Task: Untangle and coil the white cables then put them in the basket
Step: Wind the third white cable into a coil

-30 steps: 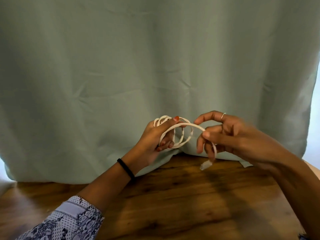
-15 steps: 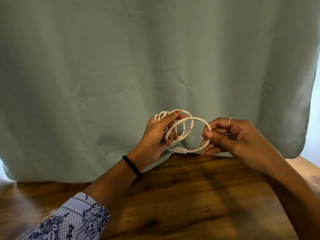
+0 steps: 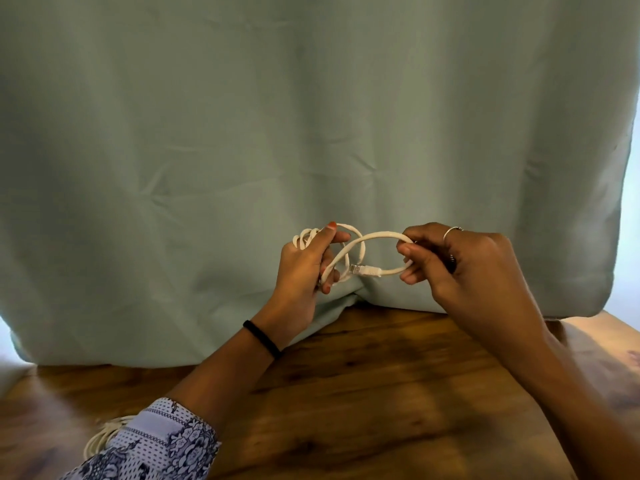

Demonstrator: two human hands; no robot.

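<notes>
Head view: above a dark wooden table (image 3: 363, 403) backed by a pale green curtain (image 3: 311, 133), the left hand (image 3: 304, 268) grips a coiled white cable (image 3: 377, 235) while the right hand (image 3: 464, 268) pinches its last loop; another cable (image 3: 100, 441) lies near the left sleeve (image 3: 162, 445).

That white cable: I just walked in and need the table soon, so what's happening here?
A person is coiling a white network cable above the wooden table. The left hand grips the finished loops; the right hand pinches the last loop, its plug end pointing toward the coil. Another white cable lies beside the left sleeve. No basket shows.
</notes>
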